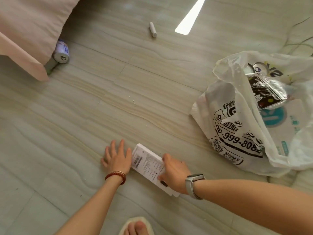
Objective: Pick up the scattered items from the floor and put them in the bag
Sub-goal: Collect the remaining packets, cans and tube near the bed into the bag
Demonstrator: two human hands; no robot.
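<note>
Pale striped floor (118,102); pink bedspread (28,28) at corner.

A home bedroom: pink bedsheet (25,31) draping over a tiled floor (118,99).

Two hands are down at the floor: the left hand (116,158) and the right hand (174,172). Between them lies one white box (147,162). One plastic bag (237,119) sits off to the right, with one dark foil packet (265,92) and one can (258,68) visible inside. Out on the floor I count one white tube (152,29) and one more can (61,51) by the pink bedding. One foot (136,227) shows in a slipper.
</note>
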